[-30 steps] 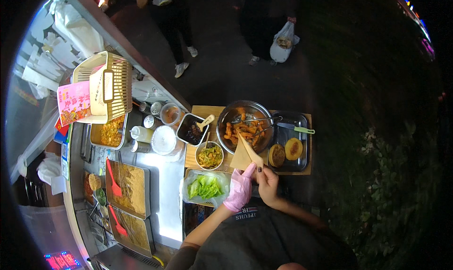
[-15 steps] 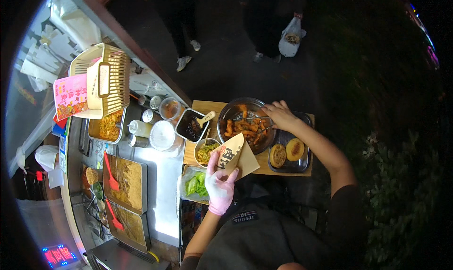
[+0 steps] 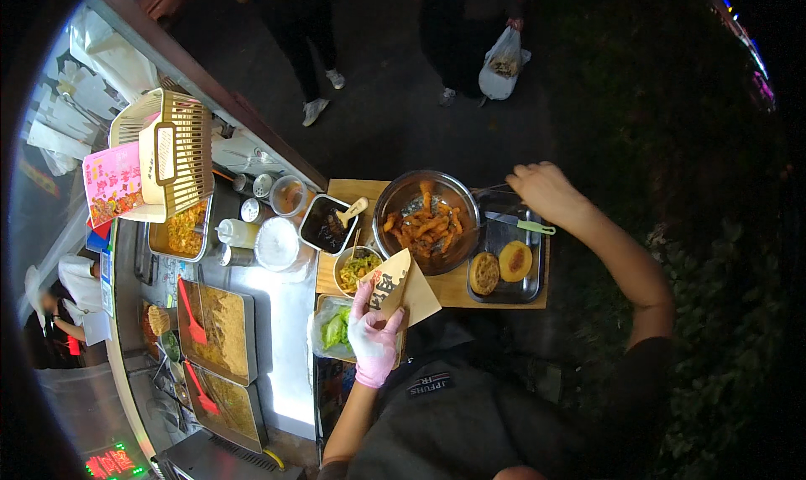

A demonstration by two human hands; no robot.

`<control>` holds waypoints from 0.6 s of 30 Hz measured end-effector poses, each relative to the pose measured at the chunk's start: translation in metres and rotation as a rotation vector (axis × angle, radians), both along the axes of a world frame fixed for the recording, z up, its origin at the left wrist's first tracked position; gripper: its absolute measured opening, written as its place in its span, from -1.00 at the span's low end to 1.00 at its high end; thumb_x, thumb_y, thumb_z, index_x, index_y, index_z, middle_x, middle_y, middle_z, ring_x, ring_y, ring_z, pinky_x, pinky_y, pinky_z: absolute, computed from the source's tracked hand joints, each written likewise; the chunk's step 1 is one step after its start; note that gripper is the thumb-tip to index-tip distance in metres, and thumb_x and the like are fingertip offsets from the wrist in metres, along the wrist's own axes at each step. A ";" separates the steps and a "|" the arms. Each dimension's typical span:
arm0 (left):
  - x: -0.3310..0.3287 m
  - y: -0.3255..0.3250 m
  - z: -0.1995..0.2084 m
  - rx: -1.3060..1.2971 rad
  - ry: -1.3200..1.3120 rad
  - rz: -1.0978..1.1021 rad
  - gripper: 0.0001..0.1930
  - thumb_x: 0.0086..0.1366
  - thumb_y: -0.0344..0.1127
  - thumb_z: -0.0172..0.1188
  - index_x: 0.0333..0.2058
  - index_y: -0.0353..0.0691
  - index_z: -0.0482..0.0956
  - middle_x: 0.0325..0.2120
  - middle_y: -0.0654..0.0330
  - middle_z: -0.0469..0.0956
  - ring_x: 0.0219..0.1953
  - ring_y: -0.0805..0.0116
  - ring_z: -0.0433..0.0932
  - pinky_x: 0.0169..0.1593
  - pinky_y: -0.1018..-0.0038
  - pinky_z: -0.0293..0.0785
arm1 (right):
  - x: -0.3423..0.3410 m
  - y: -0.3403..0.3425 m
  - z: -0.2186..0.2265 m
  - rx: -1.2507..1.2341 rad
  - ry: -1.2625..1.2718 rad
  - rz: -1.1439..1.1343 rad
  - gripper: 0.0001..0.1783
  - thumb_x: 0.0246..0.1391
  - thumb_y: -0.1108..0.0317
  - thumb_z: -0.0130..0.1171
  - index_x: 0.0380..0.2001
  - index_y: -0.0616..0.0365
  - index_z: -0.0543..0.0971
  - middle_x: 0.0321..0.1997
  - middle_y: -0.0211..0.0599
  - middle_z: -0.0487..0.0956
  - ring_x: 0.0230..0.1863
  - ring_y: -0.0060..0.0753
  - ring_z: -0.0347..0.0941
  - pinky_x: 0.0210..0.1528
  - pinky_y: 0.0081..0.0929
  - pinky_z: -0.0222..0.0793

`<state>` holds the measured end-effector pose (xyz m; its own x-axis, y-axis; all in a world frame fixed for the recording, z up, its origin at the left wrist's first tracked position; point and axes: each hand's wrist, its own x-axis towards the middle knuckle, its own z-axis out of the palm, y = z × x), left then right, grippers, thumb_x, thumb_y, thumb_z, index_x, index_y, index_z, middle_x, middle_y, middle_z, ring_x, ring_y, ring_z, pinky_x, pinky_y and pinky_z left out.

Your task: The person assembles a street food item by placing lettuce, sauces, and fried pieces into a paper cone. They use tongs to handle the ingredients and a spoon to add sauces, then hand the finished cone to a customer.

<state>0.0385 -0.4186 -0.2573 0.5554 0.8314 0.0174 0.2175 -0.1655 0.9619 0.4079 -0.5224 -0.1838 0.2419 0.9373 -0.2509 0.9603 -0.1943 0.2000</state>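
Observation:
My left hand (image 3: 373,339), in a pinkish-white glove, is closed on a brown paper food bag (image 3: 411,295) with dark printing. The bag hangs over the near edge of a wooden board, beside a bowl of chopped vegetables (image 3: 358,267). My bare right hand (image 3: 540,193) is closed on thin metal tongs (image 3: 495,188), just right of a steel bowl (image 3: 387,249) of fried, reddish-brown strips (image 3: 430,228). Whether the tongs grip anything cannot be made out. Below that hand, a dark tray (image 3: 538,287) carries two round flatbreads (image 3: 515,262) and a green-handled knife (image 3: 534,226).
Left of the bowl stand a dark sauce container (image 3: 323,228) with a wooden-handled utensil, lettuce (image 3: 337,329), and a squeeze bottle (image 3: 237,233). Two trays with red spatulas (image 3: 197,329) lie farther left, below a cream basket (image 3: 185,157). Two people stand beyond the board.
My right hand has drawn the tongs out of the steel bowl, rightward, uncovering the green-handled knife on the tray. The left hand still holds the paper bag. The whole view has shifted slightly.

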 end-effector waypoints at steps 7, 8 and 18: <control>0.001 -0.008 -0.011 0.006 0.032 -0.073 -0.74 -0.02 -0.60 0.43 -0.66 -0.37 0.46 0.21 -0.07 0.38 0.31 -0.01 0.30 0.31 0.26 0.23 | 0.038 -0.039 -0.036 -0.441 0.269 0.000 -0.54 -0.04 0.23 0.38 -0.03 0.09 0.62 -0.06 -0.20 0.63 0.01 -0.21 0.56 -0.06 -0.23 0.50; 0.005 -0.013 -0.010 -0.055 -0.022 -0.053 -0.75 -0.02 -0.61 0.44 -0.65 -0.35 0.48 0.20 -0.06 0.39 0.32 -0.01 0.29 0.32 0.25 0.23 | 0.042 -0.033 -0.050 -0.523 0.303 -0.020 -0.45 -0.05 0.21 0.41 0.06 0.06 0.58 -0.03 -0.23 0.64 0.02 -0.21 0.56 -0.04 -0.22 0.49; 0.029 -0.026 -0.019 -0.136 0.011 -0.122 -0.84 0.02 -0.56 0.42 -0.60 -0.36 0.57 0.17 0.00 0.43 0.32 0.05 0.29 0.32 0.30 0.23 | 0.070 -0.031 -0.085 -0.640 0.721 -0.150 -0.65 0.00 0.27 0.38 -0.09 0.03 0.68 -0.24 -0.31 0.69 -0.22 -0.35 0.58 -0.15 -0.36 0.46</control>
